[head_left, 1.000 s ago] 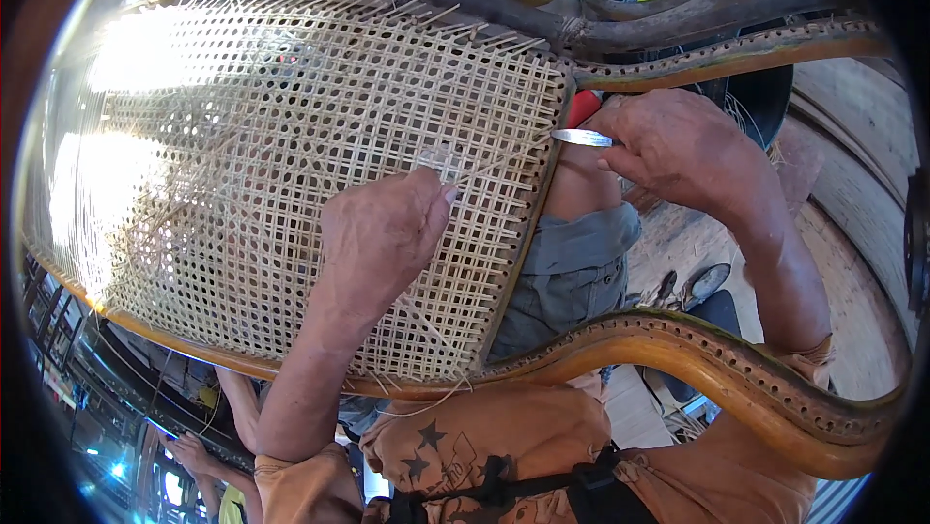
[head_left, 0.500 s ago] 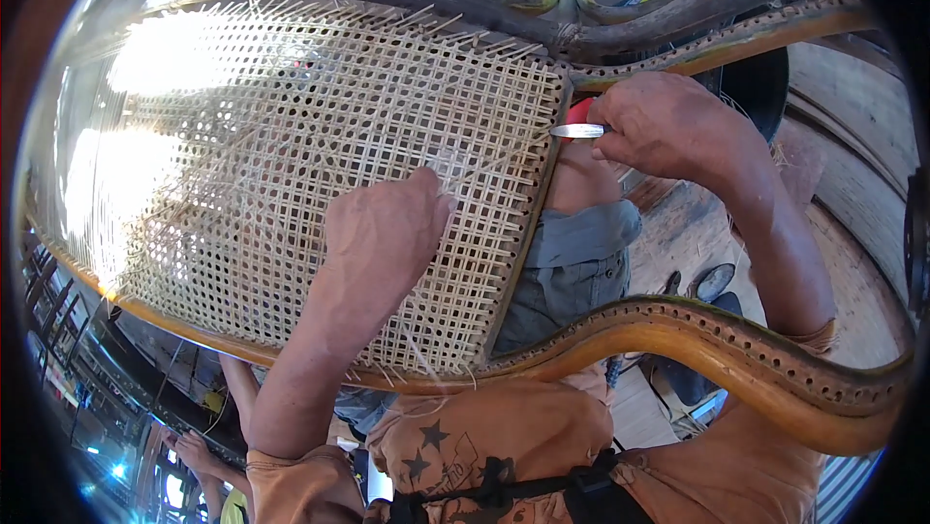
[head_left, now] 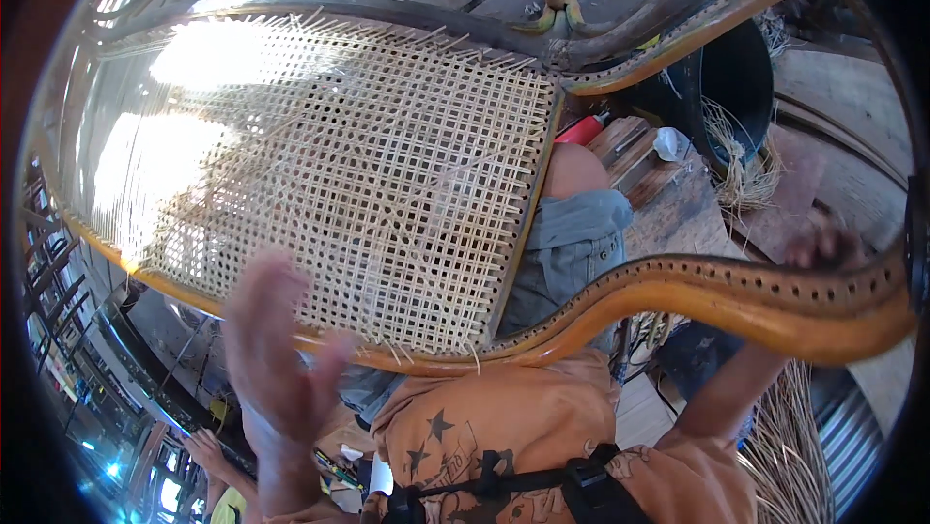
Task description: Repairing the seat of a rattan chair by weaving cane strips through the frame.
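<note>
A woven cane panel (head_left: pixel 387 185) spans a wooden chair frame, loose strand ends sticking out along its far edge. My left hand (head_left: pixel 276 350), blurred, is raised over the near left part of the frame, thumb apart from the fingers and nothing visible in it. At the right, my right hand (head_left: pixel 823 245) shows just past the curved rail (head_left: pixel 717 306), which is drilled with a row of holes. Motion smears its fingers, and the rail covers part of that arm. Whether it holds anything cannot be made out.
Beyond my knee lie a red object (head_left: pixel 581 130) and a wooden board (head_left: pixel 668 195) with a crumpled white piece (head_left: pixel 666 143). A black bucket (head_left: pixel 741 88) has cane strands spilling out. Bundled strands (head_left: pixel 790 437) lie lower right. Another person's hand (head_left: pixel 205 451) shows lower left.
My left hand has lifted off the cane panel and moved left and toward me. My right hand has left the panel's right edge for the far right; the small pale blade it held is out of sight.
</note>
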`<state>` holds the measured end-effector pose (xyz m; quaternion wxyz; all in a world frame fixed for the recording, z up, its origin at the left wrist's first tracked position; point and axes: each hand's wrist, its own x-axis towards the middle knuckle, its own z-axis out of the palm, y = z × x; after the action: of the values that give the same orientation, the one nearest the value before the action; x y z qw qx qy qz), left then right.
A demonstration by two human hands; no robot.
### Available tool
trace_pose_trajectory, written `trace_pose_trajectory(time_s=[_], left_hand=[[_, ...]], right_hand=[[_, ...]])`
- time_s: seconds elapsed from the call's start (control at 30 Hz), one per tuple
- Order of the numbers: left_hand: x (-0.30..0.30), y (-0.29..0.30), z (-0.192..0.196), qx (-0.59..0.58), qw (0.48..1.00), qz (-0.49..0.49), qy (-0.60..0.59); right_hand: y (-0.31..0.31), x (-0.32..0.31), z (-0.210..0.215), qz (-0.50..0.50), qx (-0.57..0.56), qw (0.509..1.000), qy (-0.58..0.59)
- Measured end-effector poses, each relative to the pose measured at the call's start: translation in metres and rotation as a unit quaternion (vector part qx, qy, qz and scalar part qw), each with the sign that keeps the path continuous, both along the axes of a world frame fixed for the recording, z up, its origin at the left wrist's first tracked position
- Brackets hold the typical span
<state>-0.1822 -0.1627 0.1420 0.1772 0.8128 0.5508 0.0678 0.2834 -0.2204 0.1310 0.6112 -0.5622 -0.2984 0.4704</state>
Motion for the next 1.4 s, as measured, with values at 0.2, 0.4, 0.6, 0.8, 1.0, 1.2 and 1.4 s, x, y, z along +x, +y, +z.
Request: trace_pose_trajectory(time_s=[0.2, 0.4, 0.6, 0.8, 1.0, 1.2, 1.4], left_hand=[[0.099, -0.050, 0.006, -0.192, 0.899, -0.163, -0.359], [0.085, -0.083, -0.030, -0.185, 0.854, -0.030, -0.486], [0.023, -0.131, -0.066, -0.227, 0.777, 0.296, -0.507], [-0.014, -0.120, -0.058, -0.259, 0.749, 0.296, -0.533], [0.007, -0.022, -0.089, -0.145, 0.868, 0.323, -0.348], [0.106, 0.056, -0.129, -0.369, 0.826, 0.166, -0.393], [0.138, 0.067, -0.169, -0.485, 0.719, 0.193, -0.459]], right_hand=[[-0.054, -0.126, 0.043, 0.128, 0.229, 0.963, 0.062], [-0.021, -0.242, 0.000, 0.291, 0.135, 0.923, -0.215], [0.043, -0.271, -0.066, 0.357, 0.127, 0.844, -0.380], [0.107, -0.255, -0.132, 0.459, -0.010, 0.594, -0.661], [0.130, -0.227, -0.020, 0.349, -0.058, 0.788, -0.504], [0.146, -0.201, 0.042, 0.282, 0.174, 0.860, -0.387], [0.147, -0.260, 0.017, 0.323, 0.057, 0.864, -0.382]])
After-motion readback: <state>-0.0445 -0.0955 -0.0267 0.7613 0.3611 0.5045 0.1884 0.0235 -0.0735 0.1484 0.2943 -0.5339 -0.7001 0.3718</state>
